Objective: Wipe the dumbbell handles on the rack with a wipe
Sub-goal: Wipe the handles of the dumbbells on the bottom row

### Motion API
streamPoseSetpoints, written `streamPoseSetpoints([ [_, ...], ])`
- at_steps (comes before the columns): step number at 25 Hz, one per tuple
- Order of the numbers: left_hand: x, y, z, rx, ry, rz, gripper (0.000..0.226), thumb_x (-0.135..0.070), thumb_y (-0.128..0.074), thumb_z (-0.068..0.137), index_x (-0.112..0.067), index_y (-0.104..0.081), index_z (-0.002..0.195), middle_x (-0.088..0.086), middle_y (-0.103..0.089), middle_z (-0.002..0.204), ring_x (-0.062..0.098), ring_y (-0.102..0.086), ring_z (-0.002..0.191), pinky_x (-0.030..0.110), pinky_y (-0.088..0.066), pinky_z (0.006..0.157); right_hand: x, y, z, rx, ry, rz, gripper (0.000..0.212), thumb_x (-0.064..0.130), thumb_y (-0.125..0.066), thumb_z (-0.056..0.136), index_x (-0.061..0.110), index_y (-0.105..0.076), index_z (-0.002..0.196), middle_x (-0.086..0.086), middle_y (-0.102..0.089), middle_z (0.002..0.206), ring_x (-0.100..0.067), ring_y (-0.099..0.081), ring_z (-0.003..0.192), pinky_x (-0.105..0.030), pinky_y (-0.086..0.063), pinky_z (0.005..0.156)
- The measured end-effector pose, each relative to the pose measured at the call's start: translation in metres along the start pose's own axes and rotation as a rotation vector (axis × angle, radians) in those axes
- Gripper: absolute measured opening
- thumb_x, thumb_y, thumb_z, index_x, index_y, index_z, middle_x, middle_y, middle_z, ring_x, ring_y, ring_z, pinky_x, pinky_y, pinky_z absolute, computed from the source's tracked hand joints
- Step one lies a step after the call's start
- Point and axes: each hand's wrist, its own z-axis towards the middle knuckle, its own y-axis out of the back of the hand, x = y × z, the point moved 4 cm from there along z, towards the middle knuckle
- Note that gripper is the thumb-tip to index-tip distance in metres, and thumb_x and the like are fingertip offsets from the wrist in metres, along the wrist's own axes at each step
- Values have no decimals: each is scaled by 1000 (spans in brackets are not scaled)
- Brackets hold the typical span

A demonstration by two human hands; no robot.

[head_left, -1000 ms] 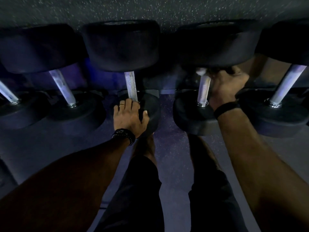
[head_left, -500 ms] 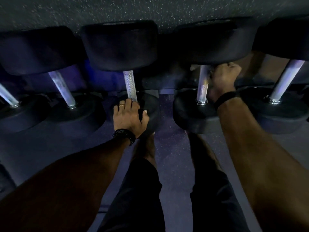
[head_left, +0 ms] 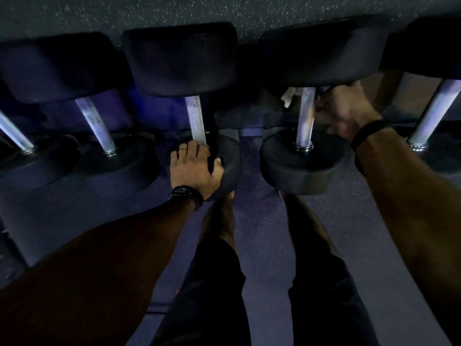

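Head view: left hand fingers spread on a dumbbell head; right hand fingers pinching wipe behind handle.

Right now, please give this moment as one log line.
step: wiping handle | right hand: holds wipe at handle top | left hand: rests on neighbour dumbbell
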Motion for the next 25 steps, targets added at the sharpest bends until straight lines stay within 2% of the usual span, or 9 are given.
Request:
streamPoseSetpoints([
  [3,0,0,1,14,-3,-8,43,-47,-46,81,-9,-65,93,14,-59,99,36,-54,92,45,-38,78,-1,8,-11,101,79,-37,31,-12,-47,78,16,-55,68,10,-53,53,-4,-47,49,-20,-37,46],
  [6,-1,0,1,7,6,-9,44,-47,-45,81,-9,-65,93,15,-58,99,36,-54,92,45,-38,79,-7,5,-13,225,75,-12,31,-16,-60,61,14,-65,70,-6,-63,78,-25,-62,75,-33,-50,64],
  [8,-1,0,0,-3,9,-5,46,-47,-44,82,-9,-65,95,15,-59,99,37,-54,93,45,-38,78,-5,-7,-1,353,-43,-20,33,-12,-67,62,6,-71,88,-6,-72,95,-23,-69,88,-33,-55,75],
  [11,1,-2,1,6,8,11,51,-47,-43,82,-6,-67,100,17,-60,100,38,-54,93,45,-40,78,-3,-34,15,475,-140,-76,17,11,-75,74,8,-60,81,10,-65,63,-2,-60,58,-14,-50,60],
  [14,0,-2,0,37,-2,28,54,-47,-41,83,-5,-66,105,17,-59,103,38,-54,95,46,-39,79,-30,-28,51,175,-3,-148,89,53,-95,28,-5,-65,89,9,-69,64,-8,-63,65,-17,-52,66],
  [15,-1,-1,0,31,-1,31,53,-47,-41,83,-5,-66,105,17,-59,103,38,-54,95,46,-39,79,-29,-27,46,14,88,-216,95,52,-95,35,-9,-65,100,2,-73,79,-11,-66,75,-19,-53,73],
  [17,-1,0,0,25,8,22,50,-47,-42,83,-7,-65,101,17,-59,101,38,-54,94,46,-40,79,-11,-28,9,-210,180,-481,72,44,-82,69,-5,-60,118,-10,-67,113,-21,-64,102,-31,-51,92],
  [20,-1,2,0,26,15,12,47,-47,-43,83,-8,-65,98,16,-59,99,37,-54,92,46,-40,78,-3,-24,-27,-522,252,-888,49,50,-63,78,12,-62,109,-10,-65,115,-31,-59,107,-39,-37,96],
  [25,-1,2,-1,-11,12,-21,41,-46,-46,81,-9,-64,90,14,-59,94,36,-54,89,44,-40,76,-15,-17,-38,-573,601,-485,30,32,-57,89,2,-62,87,-16,-67,86,-28,-61,75,-42,-46,68],
])
